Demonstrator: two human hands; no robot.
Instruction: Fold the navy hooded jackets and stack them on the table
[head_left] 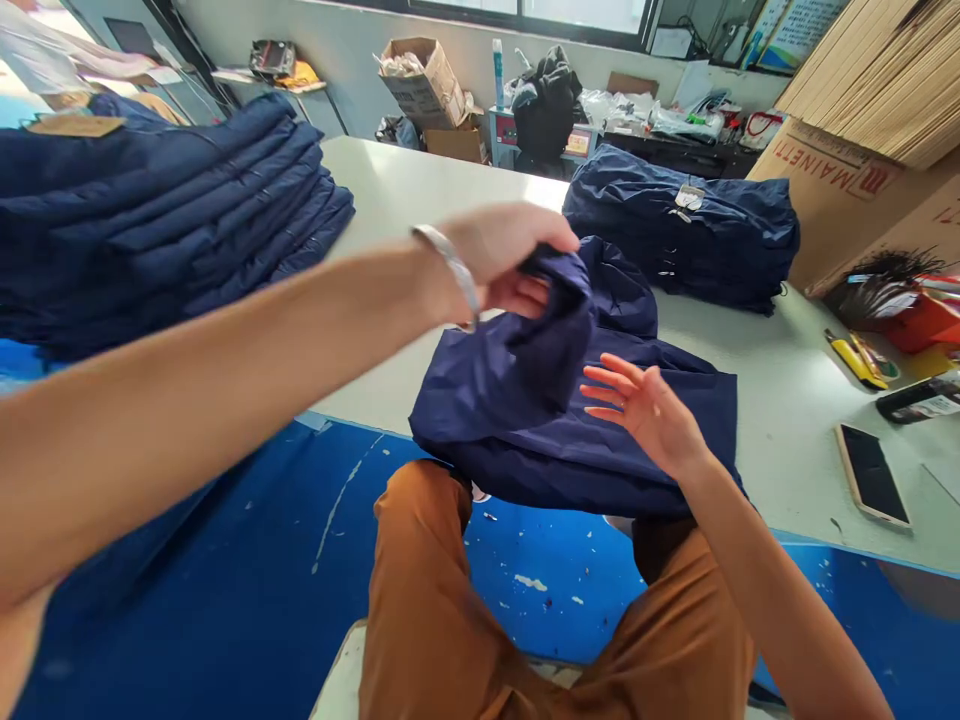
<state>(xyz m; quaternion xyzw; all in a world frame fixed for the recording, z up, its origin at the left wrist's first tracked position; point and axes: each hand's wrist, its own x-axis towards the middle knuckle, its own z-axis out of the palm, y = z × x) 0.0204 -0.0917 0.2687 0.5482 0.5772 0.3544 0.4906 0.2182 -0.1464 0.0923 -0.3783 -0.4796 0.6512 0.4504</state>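
A navy blue garment point(660, 400) lies on the pale table in front of me, its near edge hanging over the table's front. My left hand point(517, 255), with a silver bangle at the wrist, grips a fold of this garment and holds it raised above the rest. The raised part is slightly blurred. Just right of the lifted fold, my right hand point(649, 410) hovers over the garment with its fingers apart and nothing in them.
Stacked navy garments point(172, 210) stand at the left, and another navy bundle point(682, 225) at the back right. Cardboard boxes point(832, 200) rise beyond it. A phone point(872, 475), a yellow cutter point(855, 360) and a black bottle point(922, 398) lie on the right.
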